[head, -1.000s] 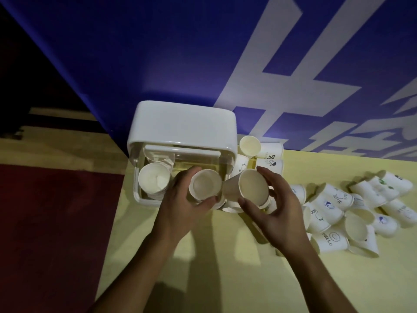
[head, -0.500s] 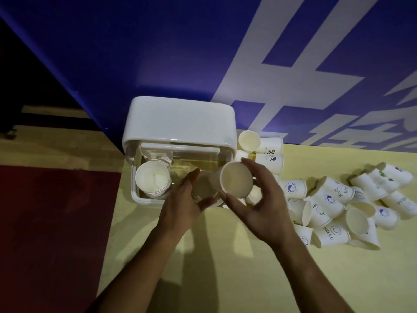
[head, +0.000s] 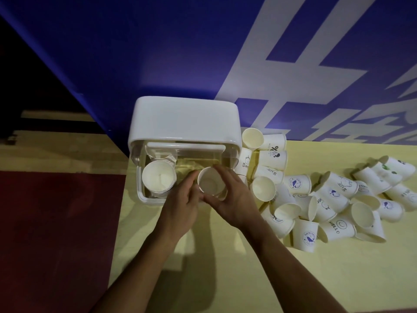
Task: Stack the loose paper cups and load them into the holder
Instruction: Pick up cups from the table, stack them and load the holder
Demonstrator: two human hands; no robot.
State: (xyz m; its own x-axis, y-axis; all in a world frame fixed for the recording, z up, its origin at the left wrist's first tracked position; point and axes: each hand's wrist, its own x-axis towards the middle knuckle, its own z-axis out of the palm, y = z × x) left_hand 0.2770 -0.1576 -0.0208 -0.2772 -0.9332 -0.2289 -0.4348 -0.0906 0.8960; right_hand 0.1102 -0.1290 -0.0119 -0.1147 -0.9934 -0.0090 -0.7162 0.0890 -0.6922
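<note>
Holder (head: pixel 185 118): white, clear front. Cups (head: pixel 295 184): white, cream inside, blue prints. Worktop (head: pixel 225 279): pale yellow. Backdrop (head: pixel 158 53), 12 o'clock: blue, white lettering. Floor (head: pixel 56 222), 9 o'clock: dark red.

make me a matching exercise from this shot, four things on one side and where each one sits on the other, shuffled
Things:
1. held cup
2. stack of cups
3. HELLO cup
4. holder

Places:
A. on its side in the loose pile
B. backed against the blue wall
C. between the left hand and right hand, mouth up
D. upright in the holder's left half

Pairs: 1-C, 2-D, 3-A, 4-B
</note>
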